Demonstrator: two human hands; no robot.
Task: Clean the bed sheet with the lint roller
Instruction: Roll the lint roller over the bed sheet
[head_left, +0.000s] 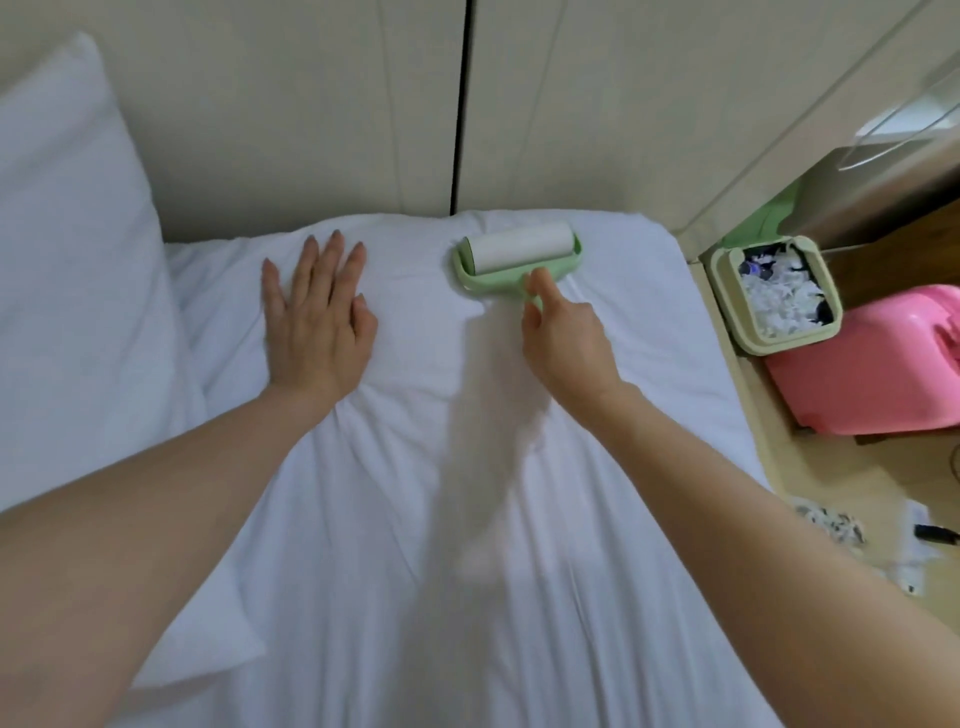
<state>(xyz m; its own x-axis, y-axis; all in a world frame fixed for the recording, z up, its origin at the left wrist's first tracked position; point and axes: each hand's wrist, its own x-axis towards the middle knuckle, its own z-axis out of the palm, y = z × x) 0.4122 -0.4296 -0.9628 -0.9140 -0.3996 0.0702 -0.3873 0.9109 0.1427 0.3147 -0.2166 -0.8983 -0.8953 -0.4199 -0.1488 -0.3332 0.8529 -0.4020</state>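
A white bed sheet (415, 493) covers the bed, with creases running toward the far end. The lint roller (517, 254), a pale green frame with a white sticky roll, lies on the sheet near the far edge by the wall. My right hand (563, 332) grips its green handle from the near side, thumb on top. My left hand (317, 312) presses flat on the sheet to the left of the roller, fingers straight and spread.
A white pillow (67, 260) lies at the left. Beside the bed at right stand a small green bin (727, 291) filled with white scraps, and a pink plastic stool (872, 374). Paper bits lie on the wooden floor (831, 519). A beige wall closes the far side.
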